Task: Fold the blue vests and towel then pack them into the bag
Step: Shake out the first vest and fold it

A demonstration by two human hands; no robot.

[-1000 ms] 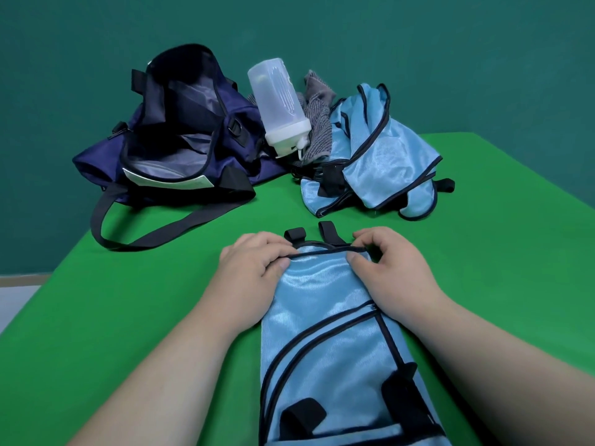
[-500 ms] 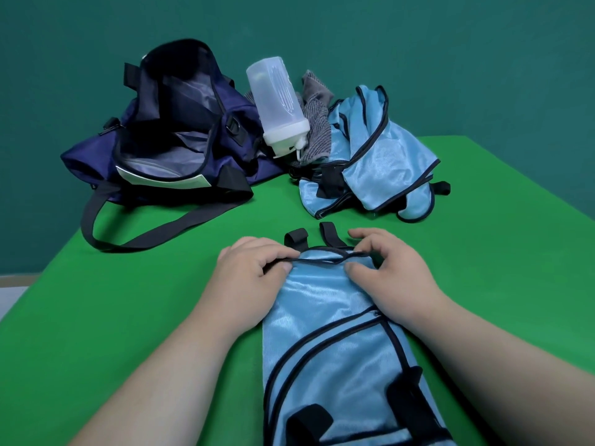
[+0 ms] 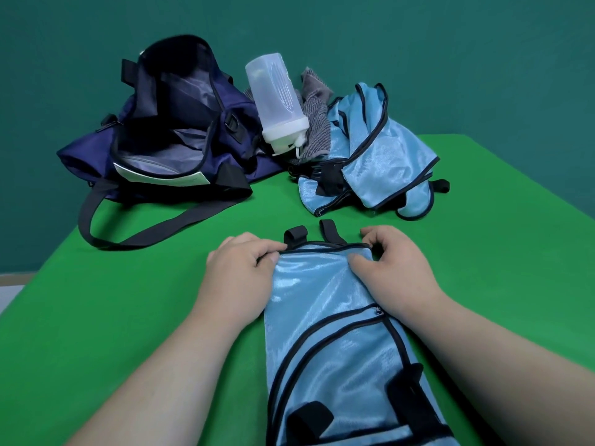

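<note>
The left hand (image 3: 240, 272) and right hand (image 3: 397, 268) each pinch a far corner of the blue vest (image 3: 331, 320), which lies lengthwise on the near table (image 3: 96, 317), so it seems best to draw both corners evenly nearward (edges aligned) for a tidy fold.

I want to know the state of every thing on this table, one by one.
near vest: folded to a long strip, lying flat
left hand: pinches near vest's far edge
right hand: pinches the same edge
far vest: crumpled, not folded
towel: crumpled, not folded
bag: unzipped, mouth open
bottle: tilted, cap end down
</note>
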